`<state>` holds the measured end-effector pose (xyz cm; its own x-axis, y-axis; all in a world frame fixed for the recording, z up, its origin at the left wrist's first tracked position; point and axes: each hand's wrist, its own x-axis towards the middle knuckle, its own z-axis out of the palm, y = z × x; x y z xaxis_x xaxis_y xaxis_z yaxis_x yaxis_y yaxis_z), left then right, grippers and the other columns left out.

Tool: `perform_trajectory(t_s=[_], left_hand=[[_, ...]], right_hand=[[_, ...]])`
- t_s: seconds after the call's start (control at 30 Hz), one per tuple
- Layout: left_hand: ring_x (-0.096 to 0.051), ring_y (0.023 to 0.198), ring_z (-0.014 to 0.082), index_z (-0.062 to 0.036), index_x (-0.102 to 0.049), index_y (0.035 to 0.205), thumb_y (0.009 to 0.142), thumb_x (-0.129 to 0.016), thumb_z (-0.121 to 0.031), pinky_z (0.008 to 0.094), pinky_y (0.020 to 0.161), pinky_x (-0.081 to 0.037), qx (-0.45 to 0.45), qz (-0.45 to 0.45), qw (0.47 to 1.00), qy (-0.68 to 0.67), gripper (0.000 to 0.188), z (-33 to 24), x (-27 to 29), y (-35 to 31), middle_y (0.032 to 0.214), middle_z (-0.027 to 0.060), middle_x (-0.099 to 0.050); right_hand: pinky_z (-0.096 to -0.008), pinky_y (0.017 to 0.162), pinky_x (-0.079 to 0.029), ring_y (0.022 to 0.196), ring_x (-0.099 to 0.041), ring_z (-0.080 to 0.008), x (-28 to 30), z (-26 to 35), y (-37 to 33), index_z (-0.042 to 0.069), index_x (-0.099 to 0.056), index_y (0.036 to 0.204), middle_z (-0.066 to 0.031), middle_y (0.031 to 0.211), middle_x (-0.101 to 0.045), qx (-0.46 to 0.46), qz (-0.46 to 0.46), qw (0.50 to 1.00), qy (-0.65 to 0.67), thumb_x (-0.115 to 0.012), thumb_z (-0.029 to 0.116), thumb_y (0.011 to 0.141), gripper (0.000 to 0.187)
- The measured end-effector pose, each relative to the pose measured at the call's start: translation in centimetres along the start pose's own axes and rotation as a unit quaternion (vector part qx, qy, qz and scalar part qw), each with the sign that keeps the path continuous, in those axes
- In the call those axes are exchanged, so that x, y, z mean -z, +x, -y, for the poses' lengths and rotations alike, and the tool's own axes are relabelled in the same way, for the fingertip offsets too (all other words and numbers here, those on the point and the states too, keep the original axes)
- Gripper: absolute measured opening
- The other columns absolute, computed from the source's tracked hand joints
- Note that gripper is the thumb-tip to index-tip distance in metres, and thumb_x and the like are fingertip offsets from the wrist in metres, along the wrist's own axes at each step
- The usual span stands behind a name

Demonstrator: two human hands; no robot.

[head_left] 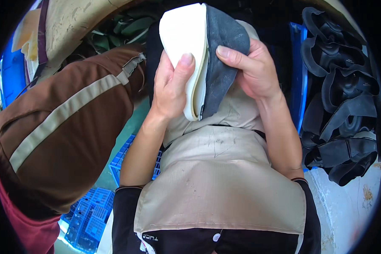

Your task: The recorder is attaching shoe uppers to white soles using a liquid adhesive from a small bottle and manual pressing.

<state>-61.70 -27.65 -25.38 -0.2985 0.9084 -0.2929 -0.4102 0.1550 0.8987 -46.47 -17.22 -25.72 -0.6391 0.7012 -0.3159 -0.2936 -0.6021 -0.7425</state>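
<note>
Both hands hold a soft two-part piece that looks like a shoe upper, in front of my apron. Its long, rounded white panel (181, 31) is on the left, with my left hand (173, 82) closed round its edge, thumb lying on top. Against it on the right is a dark grey flap (220, 70). My right hand (254, 67) pinches this flap, its thumb pressing the front face and its fingers hidden behind. A narrow gap with a cream edge (197, 91) runs between the two parts, which meet at the bottom.
Black shaped pieces like shoe uppers (347, 80) are piled at the right beside a blue plastic edge (299, 76). A co-worker's leg in brown trousers (67, 127) is close on my left. Blue crates (89, 216) stand low down. A worn, curved edge (72, 29) spans the top left.
</note>
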Motion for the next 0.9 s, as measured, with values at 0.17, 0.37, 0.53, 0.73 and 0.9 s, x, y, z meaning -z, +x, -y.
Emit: perform_trajectory(t_s=[0.17,0.37,0.53,0.73,0.9], left_hand=[[-0.063,0.094,0.0191,0.0063,-0.045,0.132,0.105,-0.052,-0.029,0.0303,0.084,-0.053,-0.006,-0.011,0.999,0.029,0.045,0.7,0.7,1.0,0.111,0.0192,-0.063],[-0.064,0.092,0.0177,0.0048,-0.046,0.129,0.106,-0.051,-0.032,0.0296,0.082,-0.053,-0.030,-0.031,0.994,0.096,0.044,0.6,0.5,2.2,0.110,0.0174,-0.064],[-0.064,0.095,0.0170,0.0038,-0.046,0.134,0.107,-0.049,-0.032,0.0285,0.084,-0.053,-0.009,-0.058,0.995,0.082,0.045,0.2,0.5,3.2,0.114,0.0158,-0.065],[-0.061,0.084,0.0162,0.0045,-0.052,0.112,0.103,-0.056,-0.037,0.0279,0.076,-0.051,0.009,-0.114,0.991,0.062,0.043,1.3,0.6,4.5,0.096,0.0134,-0.064],[-0.060,0.083,0.0156,0.0037,-0.054,0.109,0.103,-0.055,-0.035,0.0284,0.076,-0.050,0.012,-0.129,0.989,0.077,0.039,1.9,1.2,5.3,0.095,0.0128,-0.064]], right_hand=[[-0.0204,0.072,-0.057,0.076,-0.069,-0.0125,-0.3,-0.1,1.0,-0.003,-0.070,0.106,-0.0090,0.090,-0.074,0.025,-0.008,0.996,-0.088,-0.075,0.005,0.088,0.021],[-0.0246,0.074,-0.057,0.077,-0.069,-0.0151,-1.3,0.5,1.3,-0.004,-0.069,0.106,-0.0093,0.092,-0.074,0.004,-0.075,0.992,-0.100,-0.078,0.010,0.086,0.025],[-0.0322,0.086,-0.055,0.091,-0.068,-0.0221,0.0,0.5,1.0,-0.002,-0.061,0.120,-0.0125,0.106,-0.071,-0.049,0.013,0.970,-0.236,-0.085,0.014,0.078,0.051],[-0.0390,0.106,-0.045,0.116,-0.060,-0.0279,-0.8,-1.1,-0.8,0.004,-0.047,0.139,-0.0144,0.126,-0.063,-0.041,0.026,0.907,-0.419,-0.093,0.015,0.066,0.087],[-0.0394,0.108,-0.043,0.119,-0.058,-0.0284,-1.9,-1.5,0.5,0.005,-0.044,0.141,-0.0144,0.130,-0.061,-0.093,-0.006,0.912,-0.399,-0.094,0.013,0.064,0.092]])
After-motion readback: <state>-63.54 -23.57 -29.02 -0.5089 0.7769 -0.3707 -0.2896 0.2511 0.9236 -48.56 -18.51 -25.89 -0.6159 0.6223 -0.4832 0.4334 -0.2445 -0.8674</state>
